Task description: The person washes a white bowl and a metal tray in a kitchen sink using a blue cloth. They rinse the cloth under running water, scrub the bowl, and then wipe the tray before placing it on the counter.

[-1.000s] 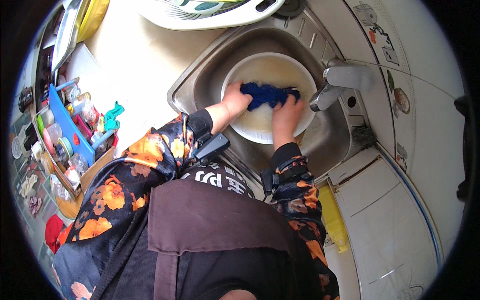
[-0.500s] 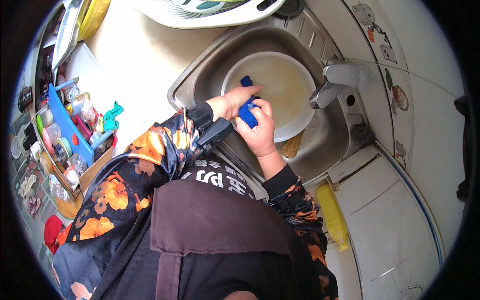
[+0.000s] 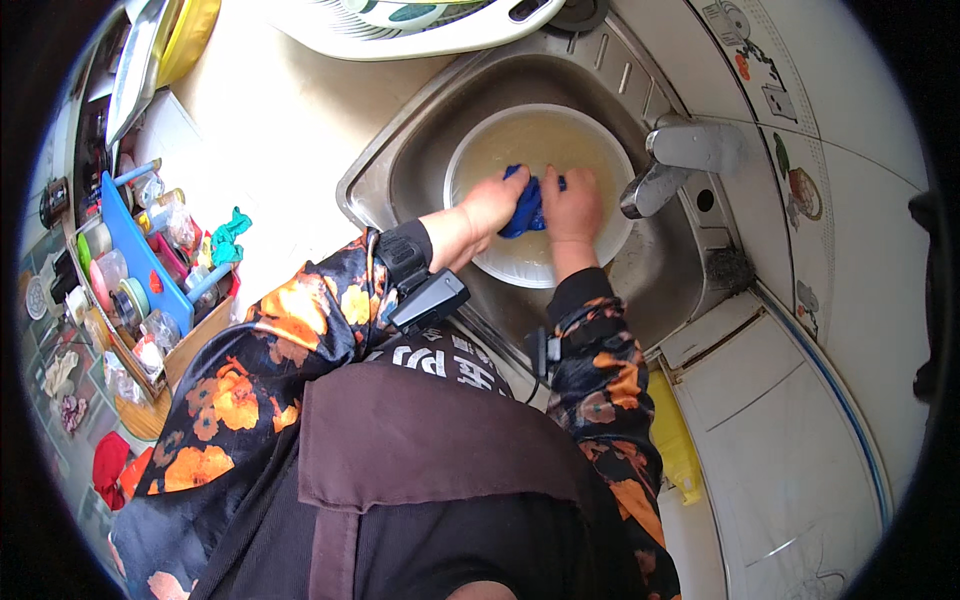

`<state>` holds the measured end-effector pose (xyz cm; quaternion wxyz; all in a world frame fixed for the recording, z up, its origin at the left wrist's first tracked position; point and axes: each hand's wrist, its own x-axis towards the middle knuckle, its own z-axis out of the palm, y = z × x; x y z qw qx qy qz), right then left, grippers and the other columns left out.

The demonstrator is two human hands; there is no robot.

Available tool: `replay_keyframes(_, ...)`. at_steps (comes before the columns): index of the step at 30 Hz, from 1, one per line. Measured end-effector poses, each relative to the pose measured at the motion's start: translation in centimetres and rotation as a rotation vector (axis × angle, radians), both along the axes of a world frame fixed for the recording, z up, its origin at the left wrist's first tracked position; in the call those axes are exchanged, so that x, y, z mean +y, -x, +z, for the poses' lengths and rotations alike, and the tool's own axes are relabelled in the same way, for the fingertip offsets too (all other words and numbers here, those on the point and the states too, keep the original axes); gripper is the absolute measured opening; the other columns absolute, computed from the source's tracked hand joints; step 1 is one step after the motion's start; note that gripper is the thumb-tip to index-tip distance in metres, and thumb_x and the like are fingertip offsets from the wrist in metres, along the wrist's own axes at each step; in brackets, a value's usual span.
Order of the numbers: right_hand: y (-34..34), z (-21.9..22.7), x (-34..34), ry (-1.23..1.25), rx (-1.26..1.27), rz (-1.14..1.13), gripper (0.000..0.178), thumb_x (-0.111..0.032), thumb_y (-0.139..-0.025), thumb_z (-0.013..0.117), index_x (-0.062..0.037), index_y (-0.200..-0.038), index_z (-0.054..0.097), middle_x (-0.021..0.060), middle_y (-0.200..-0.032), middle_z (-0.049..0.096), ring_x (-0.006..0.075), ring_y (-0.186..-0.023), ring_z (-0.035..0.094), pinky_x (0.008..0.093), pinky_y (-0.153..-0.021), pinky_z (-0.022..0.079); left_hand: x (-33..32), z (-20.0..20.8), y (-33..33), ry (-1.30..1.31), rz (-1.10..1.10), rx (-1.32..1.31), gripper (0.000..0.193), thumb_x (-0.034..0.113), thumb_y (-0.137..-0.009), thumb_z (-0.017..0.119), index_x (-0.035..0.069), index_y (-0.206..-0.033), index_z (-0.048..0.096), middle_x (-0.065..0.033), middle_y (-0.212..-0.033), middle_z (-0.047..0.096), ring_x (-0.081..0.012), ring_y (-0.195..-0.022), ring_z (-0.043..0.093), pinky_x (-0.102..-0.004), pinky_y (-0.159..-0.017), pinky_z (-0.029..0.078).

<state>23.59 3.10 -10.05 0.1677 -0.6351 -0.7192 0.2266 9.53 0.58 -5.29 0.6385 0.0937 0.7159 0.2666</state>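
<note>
A dark blue cloth (image 3: pixel 524 212) is bunched between my two hands over a white basin (image 3: pixel 463 150) of cloudy, yellowish water. My left hand (image 3: pixel 493 203) grips the cloth's left side, its fingers curled round the fabric. On the other side, my right hand (image 3: pixel 574 208) closes on the cloth, and a scrap of blue shows by its fingertips. The basin sits inside a steel sink (image 3: pixel 410 165). Beside its right rim stands a metal faucet (image 3: pixel 655 185), its spout just over the edge.
A white rack (image 3: pixel 440 42) lies beyond the sink. At left, a blue-sided organizer (image 3: pixel 140 250) holds jars and packets, with a green cloth (image 3: pixel 231 236) on its corner. A dark scrubber (image 3: pixel 729 268) rests at the sink's right corner; a yellow bottle (image 3: pixel 677 445) stands below.
Both hands have moved right, over the basin's middle, with the blue cloth. The cloth, stretched out lengthwise before, is now bunched up. My right forearm covers the brown patch seen below the basin.
</note>
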Motion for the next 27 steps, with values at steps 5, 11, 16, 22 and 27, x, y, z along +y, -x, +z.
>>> replay_keyframes(5,-0.9,-0.9,-2.5,0.02,-0.282,-0.001,0.043,-0.022,-0.087,0.062,-0.0085,-0.128,0.057,0.0254,-0.135,0.049,0.0426,-0.125,0.047,0.0578,-0.101,0.035,0.7,-1.2,2.0,-0.162,-0.017,0.085,0.063,0.024,-0.091,0.064,-0.001,-0.142,0.039,-0.0182,-0.13,0.057,-0.0258,-0.109,0.058,-0.0338,-0.087,0.048)
replay_keyframes(11,-1.8,0.5,-3.6,0.191,-0.377,0.183,0.052,-0.014,-0.087,0.061,-0.0122,-0.138,0.05,0.0245,-0.149,0.032,0.0419,-0.135,0.034,0.0561,-0.107,0.032,-1.5,-3.9,3.2,-0.125,-0.236,0.032,0.071,0.007,-0.083,0.063,-0.003,-0.148,0.033,-0.0232,-0.138,0.05,-0.0278,-0.123,0.053,-0.0322,-0.103,0.041)
replay_keyframes(16,-0.7,-1.8,-6.2,0.141,-0.262,0.156,0.042,-0.013,-0.087,0.058,-0.0014,-0.128,0.055,0.0262,-0.137,0.046,0.0431,-0.114,0.053,0.0486,-0.097,0.042,-2.4,-5.9,2.1,-0.11,-0.261,0.13,0.071,0.012,-0.076,0.065,-0.002,-0.142,0.044,-0.025,-0.132,0.057,-0.0311,-0.121,0.057,-0.0327,-0.103,0.043)
replay_keyframes(22,-1.7,-2.3,-5.7,0.322,-0.061,-0.066,0.043,-0.011,-0.081,0.062,0.0011,-0.122,0.057,0.0291,-0.118,0.058,0.0431,-0.109,0.056,0.047,-0.094,0.044,-2.3,-3.2,2.0,0.027,-0.192,-0.044,0.074,0.023,-0.087,0.064,0.004,-0.15,0.031,-0.0165,-0.145,0.045,-0.0287,-0.132,0.044,-0.0496,-0.103,0.04)
replay_keyframes(27,1.3,3.5,-5.6,0.545,0.558,-0.042,0.037,-0.013,-0.07,0.068,0.0009,-0.103,0.061,0.021,-0.096,0.064,0.0379,-0.091,0.063,0.0416,-0.08,0.05,-1.3,-1.4,1.4,0.207,-0.032,-0.417,0.068,0.054,-0.092,0.057,0.009,-0.141,0.042,-0.0129,-0.132,0.054,-0.0272,-0.118,0.054,-0.0511,-0.09,0.048)
